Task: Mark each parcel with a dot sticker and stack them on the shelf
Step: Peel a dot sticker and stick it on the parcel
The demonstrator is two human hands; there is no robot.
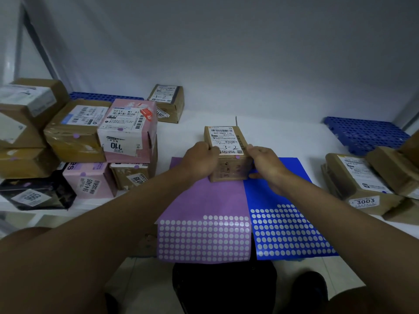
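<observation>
Two hands: left hand (199,158), right hand (266,164), one small brown parcel (227,152) between them. Two sticker sheets beneath: purple sheet (204,200), blue sheet (290,223). About nine stacked parcels (127,130) left of left hand; at least three brown parcels (360,180) right of right hand. Two blue perforated mats (362,132) beyond.

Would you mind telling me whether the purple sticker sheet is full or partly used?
Partly used. The purple sticker sheet shows pale empty circles over its near half where dots were peeled; the far half looks solid purple.
</observation>
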